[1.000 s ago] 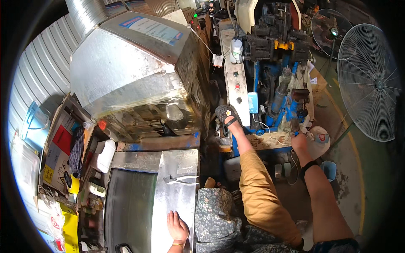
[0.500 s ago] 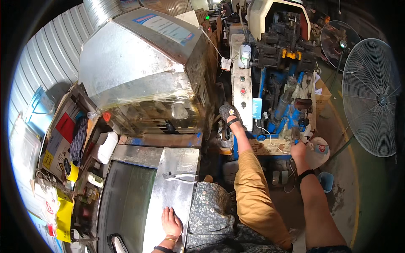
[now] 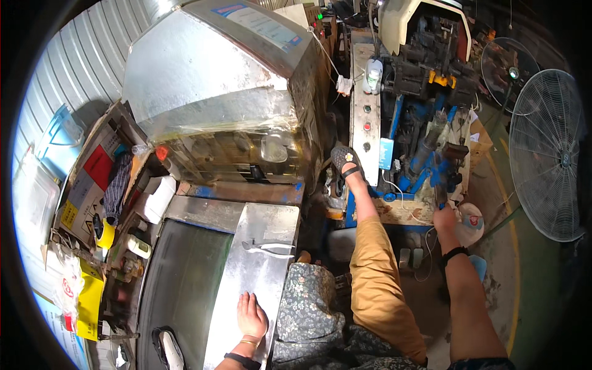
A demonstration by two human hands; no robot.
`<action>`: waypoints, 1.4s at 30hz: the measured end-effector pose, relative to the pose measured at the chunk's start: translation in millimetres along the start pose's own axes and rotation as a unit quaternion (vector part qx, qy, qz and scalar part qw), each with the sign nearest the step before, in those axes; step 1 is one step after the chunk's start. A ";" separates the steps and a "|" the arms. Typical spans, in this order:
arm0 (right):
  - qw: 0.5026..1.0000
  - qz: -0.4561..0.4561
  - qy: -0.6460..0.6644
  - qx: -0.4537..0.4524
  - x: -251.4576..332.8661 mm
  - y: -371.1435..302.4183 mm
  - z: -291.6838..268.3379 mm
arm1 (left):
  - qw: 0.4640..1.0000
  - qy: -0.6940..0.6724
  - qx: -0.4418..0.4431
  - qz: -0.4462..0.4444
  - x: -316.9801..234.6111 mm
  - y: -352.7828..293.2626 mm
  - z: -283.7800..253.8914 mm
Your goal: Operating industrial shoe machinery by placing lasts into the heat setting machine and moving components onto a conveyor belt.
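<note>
My left hand point(image 3: 251, 316) lies flat, fingers stretched out, on a shiny metal plate point(image 3: 246, 271) beside a dark conveyor belt point(image 3: 185, 271). Beyond its fingertips, a pair of metal pliers point(image 3: 268, 248) rests on the same plate. Down at the right, my right hand point(image 3: 445, 217) is closed around a dark upright handle point(image 3: 439, 195) at the near edge of a blue and black machine point(image 3: 425, 154); what the handle joins is blurred. A dark shoe with a white inside point(image 3: 168, 348) sits on the belt near the lower edge. My raised leg sets its sandalled foot point(image 3: 343, 159) against the machine's pale panel.
A metal hood point(image 3: 203, 80) stands over the belt's far end. Bottles, a yellow tape roll point(image 3: 106, 233) and boxes crowd the left side. A large floor fan point(image 3: 549, 154) stands at the right, and a white bucket point(image 3: 472, 225) is beside my right hand.
The whole view has shifted slightly, with the machine and hood further right. More of the shoe shows on the belt. Both hands keep their places on the plate and the handle.
</note>
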State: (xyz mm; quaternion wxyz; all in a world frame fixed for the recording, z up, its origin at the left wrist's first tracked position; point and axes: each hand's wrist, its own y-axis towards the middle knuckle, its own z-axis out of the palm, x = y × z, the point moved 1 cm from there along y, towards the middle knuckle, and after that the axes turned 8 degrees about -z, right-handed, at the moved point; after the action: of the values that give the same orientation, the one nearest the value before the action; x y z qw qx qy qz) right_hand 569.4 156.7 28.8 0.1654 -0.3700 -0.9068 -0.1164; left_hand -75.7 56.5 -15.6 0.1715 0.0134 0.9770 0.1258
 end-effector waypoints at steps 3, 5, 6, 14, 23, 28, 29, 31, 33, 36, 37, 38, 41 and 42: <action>0.999 0.015 0.024 0.023 7.6 -12.5 -9.3 | 1.000 -0.001 -0.005 0.000 0.9 -4.5 -0.5; 1.000 -0.004 -0.004 -0.020 5.2 -12.7 -4.2 | 1.000 -0.003 -0.005 -0.002 -0.5 -6.6 -1.5; 1.000 0.014 0.000 -0.003 3.9 -11.9 -5.1 | 1.000 -0.004 -0.001 -0.008 -0.9 -6.9 -0.9; 0.996 0.053 0.040 0.063 18.1 -9.7 -15.7 | 1.000 -0.001 -0.001 -0.004 3.7 -3.4 5.2; 0.998 -0.008 -0.003 -0.056 -17.8 6.4 19.7 | 1.000 0.003 -0.018 0.017 3.6 -2.1 3.8; 0.998 -0.008 0.026 -0.063 -9.0 -7.5 10.6 | 1.000 0.004 -0.012 0.022 4.9 -7.6 5.4; 0.998 -0.004 0.026 -0.064 -10.2 -5.3 12.0 | 1.000 0.003 -0.008 0.020 5.8 -6.5 7.0; 0.999 0.006 0.004 -0.050 -10.2 -0.5 11.7 | 1.000 -0.004 0.007 0.010 3.9 -7.3 5.7; 0.999 0.017 0.008 -0.041 -3.5 -4.6 5.6 | 1.000 -0.007 0.008 0.006 2.6 -6.6 4.4; 0.999 0.019 -0.003 -0.031 -4.3 1.7 11.5 | 1.000 -0.011 0.004 0.003 5.2 -4.0 6.1; 0.999 0.015 -0.017 -0.028 -9.4 4.7 14.5 | 1.000 -0.008 0.007 0.003 5.0 -2.3 5.5; 0.999 0.014 -0.019 -0.030 -15.9 6.8 16.6 | 1.000 -0.005 0.009 0.004 3.2 -0.7 5.4; 0.999 -0.022 -0.001 -0.047 -8.5 3.2 15.7 | 1.000 0.000 -0.001 0.002 6.2 -2.5 4.3; 1.000 -0.006 -0.005 -0.027 5.1 -4.3 1.5 | 1.000 0.001 -0.006 0.006 7.6 -1.1 4.9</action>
State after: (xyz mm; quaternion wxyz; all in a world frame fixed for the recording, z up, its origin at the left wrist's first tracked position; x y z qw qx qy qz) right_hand 562.7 157.4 29.0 0.1500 -0.3698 -0.9062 -0.1397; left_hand -81.1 57.2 -22.8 0.1699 0.0183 0.9763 0.1330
